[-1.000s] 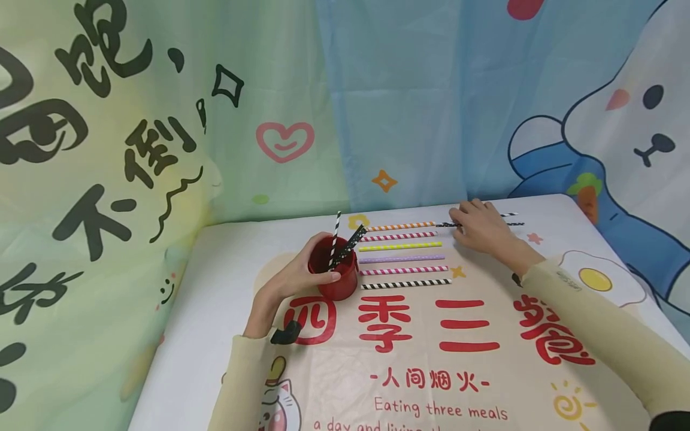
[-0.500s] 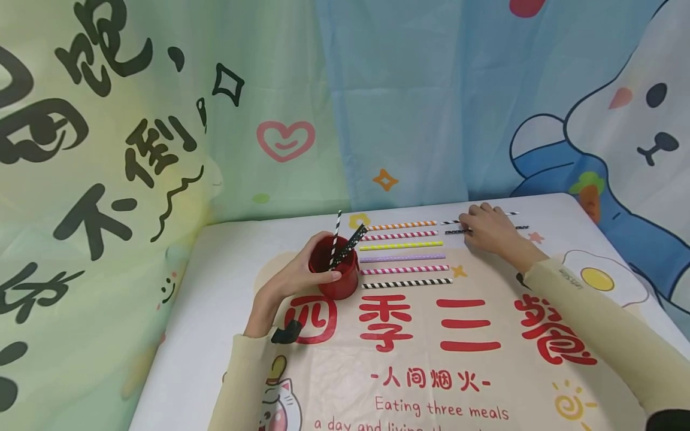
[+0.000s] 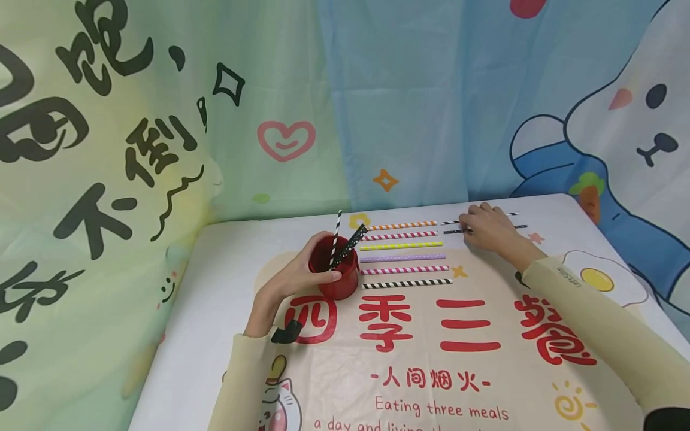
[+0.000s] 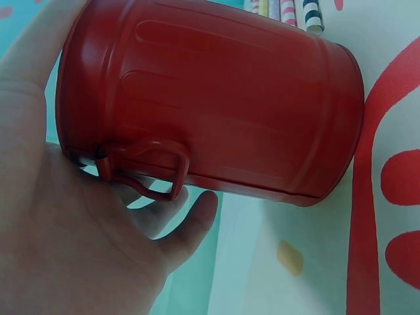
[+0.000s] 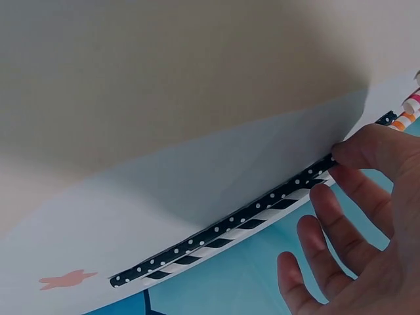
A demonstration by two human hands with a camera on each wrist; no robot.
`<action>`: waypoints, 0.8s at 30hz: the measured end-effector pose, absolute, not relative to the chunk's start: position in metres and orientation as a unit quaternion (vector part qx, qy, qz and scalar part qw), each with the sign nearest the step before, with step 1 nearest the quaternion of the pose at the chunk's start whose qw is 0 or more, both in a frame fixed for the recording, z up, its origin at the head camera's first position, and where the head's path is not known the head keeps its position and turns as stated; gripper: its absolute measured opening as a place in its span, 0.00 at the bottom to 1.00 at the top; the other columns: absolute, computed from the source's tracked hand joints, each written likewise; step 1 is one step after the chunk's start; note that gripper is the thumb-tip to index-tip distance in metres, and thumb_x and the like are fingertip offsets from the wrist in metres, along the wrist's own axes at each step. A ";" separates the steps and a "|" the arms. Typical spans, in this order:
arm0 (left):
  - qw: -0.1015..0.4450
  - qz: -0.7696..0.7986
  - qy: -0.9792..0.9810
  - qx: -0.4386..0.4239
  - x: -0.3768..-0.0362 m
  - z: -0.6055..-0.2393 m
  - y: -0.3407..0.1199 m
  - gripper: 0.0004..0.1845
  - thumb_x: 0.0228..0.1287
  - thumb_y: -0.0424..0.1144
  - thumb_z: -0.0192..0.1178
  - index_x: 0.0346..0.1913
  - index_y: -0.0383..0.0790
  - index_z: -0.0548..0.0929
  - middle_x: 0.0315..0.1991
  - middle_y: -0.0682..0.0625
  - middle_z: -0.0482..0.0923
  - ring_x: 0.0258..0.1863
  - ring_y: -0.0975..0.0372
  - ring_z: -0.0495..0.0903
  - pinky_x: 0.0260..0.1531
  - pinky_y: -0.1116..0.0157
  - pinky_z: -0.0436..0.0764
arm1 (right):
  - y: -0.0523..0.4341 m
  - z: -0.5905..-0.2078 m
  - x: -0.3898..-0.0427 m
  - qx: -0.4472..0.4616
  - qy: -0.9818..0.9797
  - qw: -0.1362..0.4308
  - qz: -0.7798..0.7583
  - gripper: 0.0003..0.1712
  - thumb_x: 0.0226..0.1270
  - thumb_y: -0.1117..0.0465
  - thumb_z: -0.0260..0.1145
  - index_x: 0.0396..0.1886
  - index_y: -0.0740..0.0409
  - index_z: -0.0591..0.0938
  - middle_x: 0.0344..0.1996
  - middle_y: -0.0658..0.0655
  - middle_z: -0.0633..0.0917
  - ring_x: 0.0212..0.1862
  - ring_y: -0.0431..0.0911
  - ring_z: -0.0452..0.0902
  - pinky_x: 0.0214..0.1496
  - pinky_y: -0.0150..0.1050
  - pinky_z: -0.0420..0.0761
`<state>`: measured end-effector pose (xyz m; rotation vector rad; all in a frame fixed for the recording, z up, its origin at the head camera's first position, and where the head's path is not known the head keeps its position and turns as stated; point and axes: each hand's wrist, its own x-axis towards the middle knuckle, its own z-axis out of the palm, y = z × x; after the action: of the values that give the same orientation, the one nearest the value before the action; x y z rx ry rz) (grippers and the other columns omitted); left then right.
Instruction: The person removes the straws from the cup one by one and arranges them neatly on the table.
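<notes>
Holding red cup (image 3: 335, 272) upright, left hand (image 3: 291, 280); right hand (image 3: 487, 230), fingertips on the black dotted straw (image 5: 223, 231), lying lengthwise right of the cup, other straws between.

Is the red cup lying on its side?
No. The red cup stands upright on the table, with the left hand wrapped around it and straws poking out the top.

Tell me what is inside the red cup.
Two straws stand in the red cup, held by the left hand: a black-and-white striped straw and a black dotted straw. Their lower ends and the cup's bottom are hidden by its wall.
</notes>
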<state>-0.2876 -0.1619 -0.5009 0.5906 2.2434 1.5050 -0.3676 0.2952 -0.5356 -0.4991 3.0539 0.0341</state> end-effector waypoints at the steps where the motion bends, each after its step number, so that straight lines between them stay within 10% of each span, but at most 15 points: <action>1: 0.186 0.534 0.797 0.211 -0.288 -0.501 -0.162 0.44 0.59 0.42 0.71 0.74 0.57 0.56 0.68 0.51 0.67 0.68 0.53 0.67 0.56 0.55 0.83 | 0.295 -0.535 -0.367 -0.161 0.987 0.023 0.011 0.09 0.62 0.61 0.66 0.42 0.57 0.84 0.45 0.64 0.81 0.52 0.63 0.72 0.54 0.63 0.73; 24: 0.190 0.541 0.791 0.213 -0.289 -0.503 -0.161 0.43 0.59 0.43 0.71 0.73 0.59 0.58 0.66 0.54 0.68 0.67 0.56 0.68 0.56 0.55 0.83 | 0.286 -0.524 -0.359 -0.143 0.989 0.010 -0.036 0.16 0.64 0.58 0.65 0.50 0.60 0.80 0.51 0.68 0.80 0.53 0.64 0.73 0.57 0.64 0.75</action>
<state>-0.2891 -0.1613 -0.5027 0.5985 2.2237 1.5213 -0.3594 0.2864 -0.5244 -0.4456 3.0874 -0.1122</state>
